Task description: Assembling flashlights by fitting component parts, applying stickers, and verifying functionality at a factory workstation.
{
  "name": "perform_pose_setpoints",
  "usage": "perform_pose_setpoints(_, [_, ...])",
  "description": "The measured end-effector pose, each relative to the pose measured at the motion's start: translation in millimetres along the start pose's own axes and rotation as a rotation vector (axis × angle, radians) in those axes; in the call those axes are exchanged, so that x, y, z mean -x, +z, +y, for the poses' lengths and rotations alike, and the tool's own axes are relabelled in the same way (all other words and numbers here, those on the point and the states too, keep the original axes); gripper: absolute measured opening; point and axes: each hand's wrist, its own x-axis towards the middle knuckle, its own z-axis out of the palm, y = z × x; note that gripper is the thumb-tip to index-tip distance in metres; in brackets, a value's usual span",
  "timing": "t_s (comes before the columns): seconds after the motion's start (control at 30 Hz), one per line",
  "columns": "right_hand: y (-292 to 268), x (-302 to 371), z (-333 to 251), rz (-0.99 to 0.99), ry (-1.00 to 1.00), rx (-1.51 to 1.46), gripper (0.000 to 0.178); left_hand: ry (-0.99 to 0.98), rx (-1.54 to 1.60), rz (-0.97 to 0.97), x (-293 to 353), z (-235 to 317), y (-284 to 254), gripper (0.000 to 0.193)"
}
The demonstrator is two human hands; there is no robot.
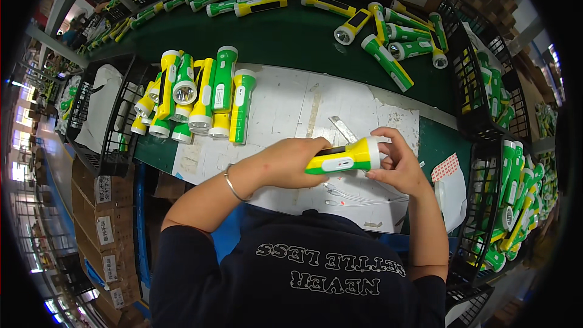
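Note:
A yellow and green flashlight with a white head lies level between my hands, above the white work surface. Wrapped round its tail end is my left hand, which covers that end. The fingers of my right hand curve about the white head rim, thumb below and index finger above. Just beyond the flashlight, a metal strip like a knife blade rests on the surface. White cables lie on the near side, partly under my right hand. To the left is a pile of similar flashlights.
More flashlights lie on the green table at the far right, and others line its back edge. Black crates flank me, one on the left and one filled with flashlights on the right. A white sheet lies beside my right forearm.

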Motion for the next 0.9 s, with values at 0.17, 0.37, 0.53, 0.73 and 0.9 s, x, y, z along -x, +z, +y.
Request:
perform_pose_setpoints(0.17, [20.0, -13.2, 48.0, 0.314, -0.025, 0.832, 0.035, -0.021, 0.378, 0.225, -15.6, -19.9, 34.8, 0.057])
perform_pose_setpoints(0.37, [30.6, -21.9, 60.9, 0.466, -0.121, 0.994, 0.012, -0.141, 0.393, 0.333, -26.1, -21.5, 49.9, 0.059])
perform_pose_setpoints(0.53, [12.4, -13.3, 51.4, 0.283, -0.001, 0.078, 0.01, -0.155, 0.392, 0.395, -31.4, -24.0, 56.7, 0.057])
perform_pose_setpoints(0.73, [9.6, -9.1, 36.4, 0.26, 0.079, -0.018, 0.012, -0.137, 0.471, 0.325, -39.8, -7.4, 56.8, 0.055])
perform_pose_setpoints(0.9, [6.8, -9.4, 41.4, 0.227, 0.108, -0.115, 0.013, -0.065, 0.246, 0.464, -40.6, -6.5, 64.7, 0.053])
